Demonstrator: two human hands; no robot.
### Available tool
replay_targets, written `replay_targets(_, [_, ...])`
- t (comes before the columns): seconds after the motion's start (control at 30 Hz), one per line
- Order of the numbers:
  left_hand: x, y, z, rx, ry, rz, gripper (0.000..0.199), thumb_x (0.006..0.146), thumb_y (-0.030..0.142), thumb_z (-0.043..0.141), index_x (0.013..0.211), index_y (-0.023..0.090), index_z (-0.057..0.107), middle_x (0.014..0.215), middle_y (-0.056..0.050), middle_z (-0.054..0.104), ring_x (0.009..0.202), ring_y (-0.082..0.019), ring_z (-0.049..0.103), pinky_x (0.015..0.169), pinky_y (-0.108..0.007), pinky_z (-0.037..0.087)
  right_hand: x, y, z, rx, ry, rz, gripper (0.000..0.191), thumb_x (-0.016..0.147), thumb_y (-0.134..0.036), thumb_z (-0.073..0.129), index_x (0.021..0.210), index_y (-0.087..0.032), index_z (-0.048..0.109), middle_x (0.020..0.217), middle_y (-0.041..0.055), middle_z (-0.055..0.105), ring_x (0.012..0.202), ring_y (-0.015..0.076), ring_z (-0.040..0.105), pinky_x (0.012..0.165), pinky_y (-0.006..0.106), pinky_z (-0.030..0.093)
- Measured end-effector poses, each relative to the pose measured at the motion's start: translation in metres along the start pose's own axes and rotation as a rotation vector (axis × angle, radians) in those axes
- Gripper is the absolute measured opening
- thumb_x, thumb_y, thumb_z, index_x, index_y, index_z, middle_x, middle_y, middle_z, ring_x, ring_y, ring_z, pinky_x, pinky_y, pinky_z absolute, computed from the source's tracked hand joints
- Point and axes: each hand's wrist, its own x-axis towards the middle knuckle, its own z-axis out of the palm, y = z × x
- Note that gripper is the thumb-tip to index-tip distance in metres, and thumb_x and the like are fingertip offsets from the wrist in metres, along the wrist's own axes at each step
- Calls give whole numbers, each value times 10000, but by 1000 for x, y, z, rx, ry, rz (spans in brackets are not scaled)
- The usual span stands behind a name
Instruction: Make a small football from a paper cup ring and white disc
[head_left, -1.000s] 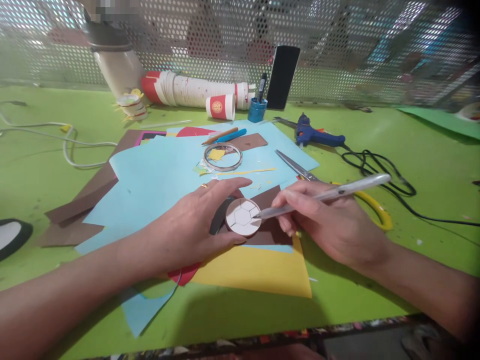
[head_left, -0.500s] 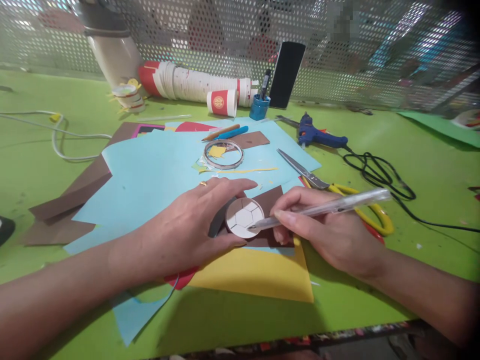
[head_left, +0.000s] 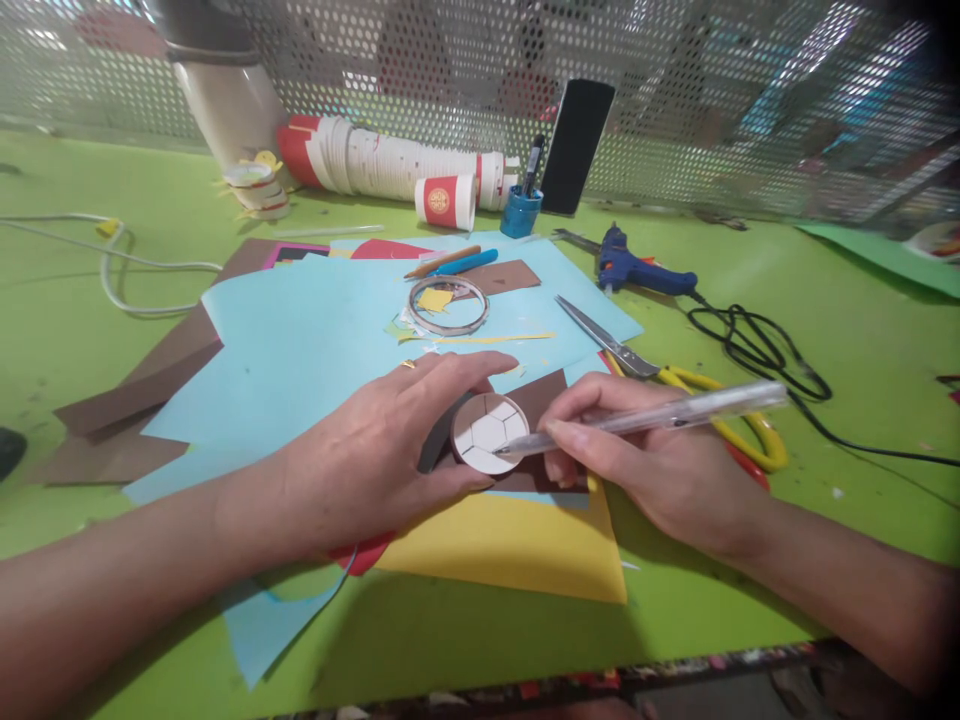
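My left hand (head_left: 375, 430) curves its thumb and fingers around a small round white piece (head_left: 474, 436) with a rim, which looks like the base of a paper cup. Dark lines on its face form a football-like pattern of panels. In my right hand (head_left: 637, 450) is a clear-barrelled pen (head_left: 667, 408), its tip touching the lower part of the white face. Brown paper (head_left: 544, 400) and a yellow sheet (head_left: 510, 550) lie beneath. What is under my left palm is mostly hidden.
Yellow-handled scissors (head_left: 622, 350) lie beyond my right hand, near a blue glue gun (head_left: 645, 273) with a black cord. A tape roll (head_left: 412, 310) rests on light blue paper (head_left: 277, 350). Stacked paper cups (head_left: 405, 160), a phone (head_left: 577, 148) and a tumbler (head_left: 225, 110) stand behind.
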Motion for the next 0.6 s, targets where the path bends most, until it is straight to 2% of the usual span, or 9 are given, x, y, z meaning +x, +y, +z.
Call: replay_targets(0.6, [0,2,0,16,-9,-16,653,836,290,709,1398,248,378,1229,-48,655,1097,-212,626,909,-306,490,2,-1,2,16,11,15,117,896,-197,624,783,-170,631,627,-24,658,563,71,598,537,163,519])
